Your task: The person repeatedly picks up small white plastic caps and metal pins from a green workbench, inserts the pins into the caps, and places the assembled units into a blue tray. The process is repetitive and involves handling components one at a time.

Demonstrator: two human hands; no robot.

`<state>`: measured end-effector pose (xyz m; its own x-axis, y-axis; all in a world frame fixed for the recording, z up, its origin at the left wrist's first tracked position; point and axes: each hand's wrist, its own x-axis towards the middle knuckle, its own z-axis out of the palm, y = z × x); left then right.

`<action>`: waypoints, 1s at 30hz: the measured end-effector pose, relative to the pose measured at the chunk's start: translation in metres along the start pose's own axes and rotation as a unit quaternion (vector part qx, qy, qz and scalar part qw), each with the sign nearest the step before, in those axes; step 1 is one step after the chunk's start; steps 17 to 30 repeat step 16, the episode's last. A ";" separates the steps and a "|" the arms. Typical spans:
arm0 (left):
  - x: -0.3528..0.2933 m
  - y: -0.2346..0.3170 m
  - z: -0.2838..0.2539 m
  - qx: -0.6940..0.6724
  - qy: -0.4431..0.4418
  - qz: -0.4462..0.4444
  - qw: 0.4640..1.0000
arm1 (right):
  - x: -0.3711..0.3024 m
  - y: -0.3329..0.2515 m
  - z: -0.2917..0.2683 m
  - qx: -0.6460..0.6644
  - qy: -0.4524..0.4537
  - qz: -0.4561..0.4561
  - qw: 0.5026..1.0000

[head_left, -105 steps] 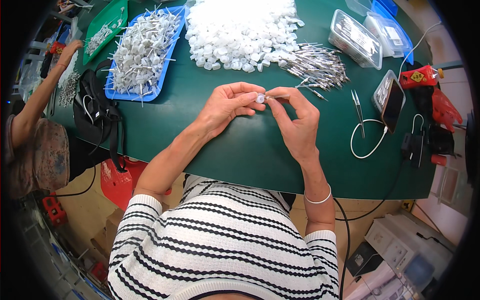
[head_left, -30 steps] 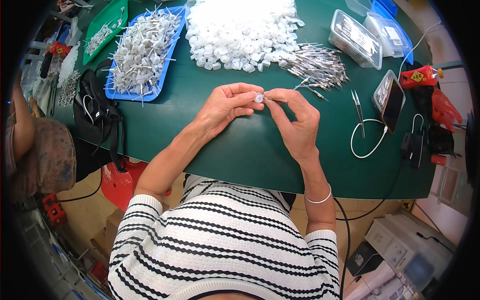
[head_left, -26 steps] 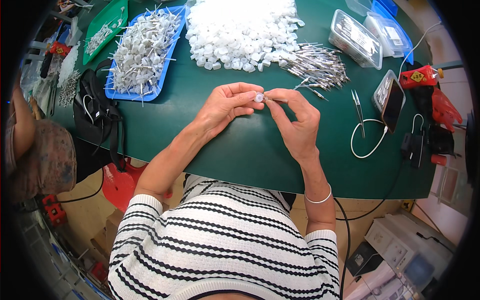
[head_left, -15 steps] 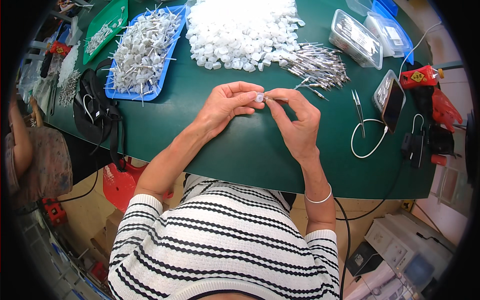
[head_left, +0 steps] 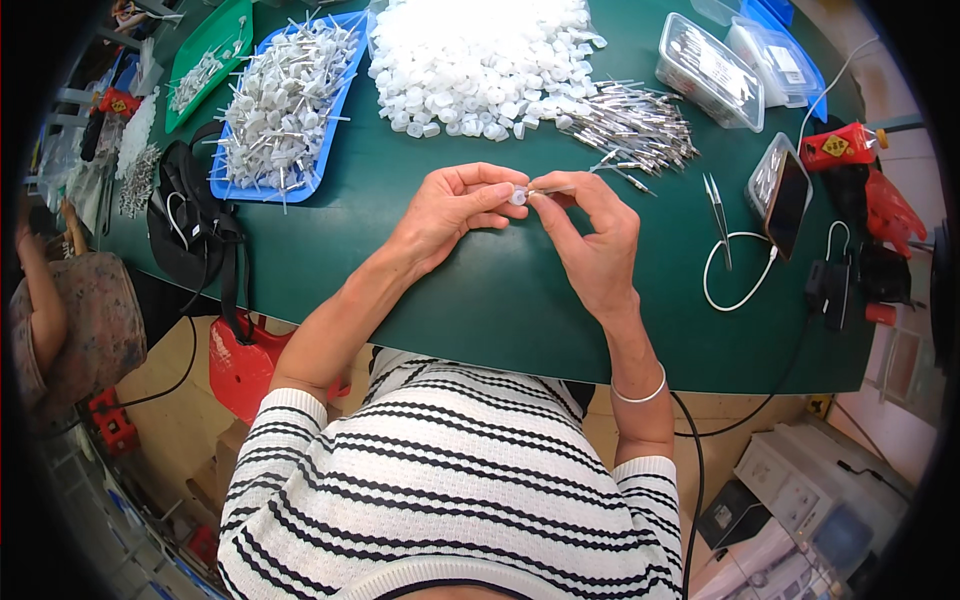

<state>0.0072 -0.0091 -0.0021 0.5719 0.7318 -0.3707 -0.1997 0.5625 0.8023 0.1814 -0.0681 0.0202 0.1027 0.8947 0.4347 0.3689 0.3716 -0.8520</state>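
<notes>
Between thumb and fingers, my left hand (head_left: 453, 212) pinches a small translucent white plastic cap (head_left: 518, 197). Close beside it, my right hand (head_left: 594, 240) is closed on a thin metal pin (head_left: 553, 189), whose tip meets the cap's right side. Whether the tip sits inside the cap cannot be made out. Beyond my hands lies a big heap of white caps (head_left: 480, 65). To its right is a pile of similar thin metal pins (head_left: 640, 128). A blue tray (head_left: 318, 182) at the left holds many caps with pins through them.
A green tray (head_left: 180, 112) and a black bag (head_left: 185, 205) are on the left. Tweezers (head_left: 717, 222), a white cable (head_left: 706, 275), a phone (head_left: 788, 205) and clear boxes (head_left: 745, 118) lie right. Another person's arm (head_left: 45, 310) shows at far left.
The pin in my right hand has tilted slightly, and the cap has turned a little in my left fingers. Both hands stay in nearly the same place.
</notes>
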 end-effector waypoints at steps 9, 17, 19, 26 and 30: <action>0.001 -0.001 -0.001 0.001 -0.003 -0.002 1.000 | 0.001 0.001 -0.002 -0.018 -0.009 -0.014 1.000; 0.002 -0.002 -0.002 -0.022 -0.004 -0.025 0.999 | 0.001 0.002 -0.004 -0.015 -0.019 -0.011 1.000; 0.002 -0.002 -0.002 -0.022 -0.004 -0.025 0.999 | 0.001 0.002 -0.004 -0.015 -0.019 -0.011 1.000; 0.002 -0.002 -0.002 -0.022 -0.004 -0.025 0.999 | 0.001 0.002 -0.004 -0.015 -0.019 -0.011 1.000; 0.002 -0.002 -0.002 -0.022 -0.004 -0.025 0.999 | 0.001 0.002 -0.004 -0.015 -0.019 -0.011 1.000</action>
